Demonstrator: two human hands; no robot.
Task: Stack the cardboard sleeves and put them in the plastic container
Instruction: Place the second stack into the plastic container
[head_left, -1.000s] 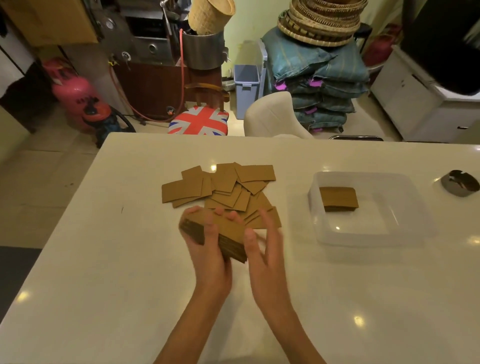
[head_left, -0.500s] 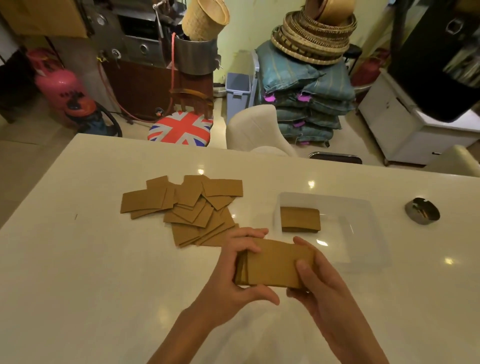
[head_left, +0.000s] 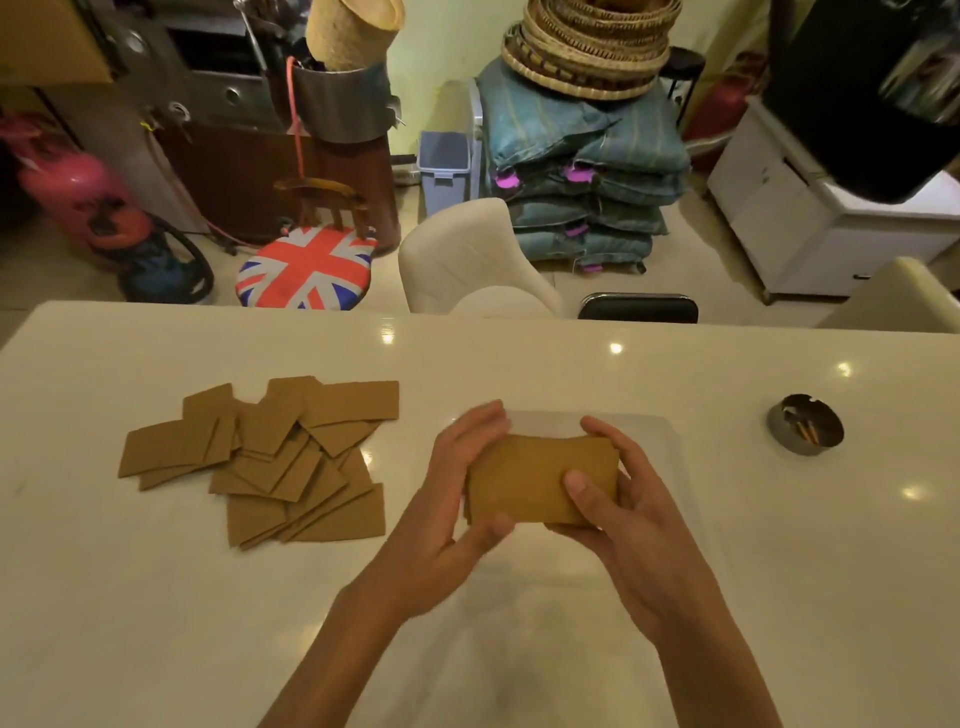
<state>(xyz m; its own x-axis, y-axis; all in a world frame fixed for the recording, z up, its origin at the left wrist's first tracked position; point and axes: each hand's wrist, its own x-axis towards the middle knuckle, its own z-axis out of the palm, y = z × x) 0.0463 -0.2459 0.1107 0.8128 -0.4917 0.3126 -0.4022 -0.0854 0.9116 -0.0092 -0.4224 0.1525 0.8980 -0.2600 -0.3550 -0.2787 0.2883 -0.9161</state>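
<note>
I hold a thick stack of brown cardboard sleeves (head_left: 524, 480) between both hands, over the clear plastic container (head_left: 654, 441). My left hand (head_left: 457, 499) grips the stack's left end, fingers curled over the far edge and thumb at the near edge. My right hand (head_left: 618, 519) grips the right end, thumb lying on top. The stack and my hands hide most of the container and whatever lies inside it. A loose pile of several flat cardboard sleeves (head_left: 275, 462) lies spread on the white table (head_left: 130, 597) to the left.
A round metal ashtray (head_left: 805, 424) sits on the table at the right. Beyond the table's far edge stand a cream chair (head_left: 467, 260), a Union Jack stool (head_left: 306, 270), a black chair back (head_left: 638, 307) and folded blue fabric under woven baskets.
My hands carried the stack from beside the loose pile rightward to above the container. It now covers the small stack seen inside the container earlier. The camera view shifted right as well.
</note>
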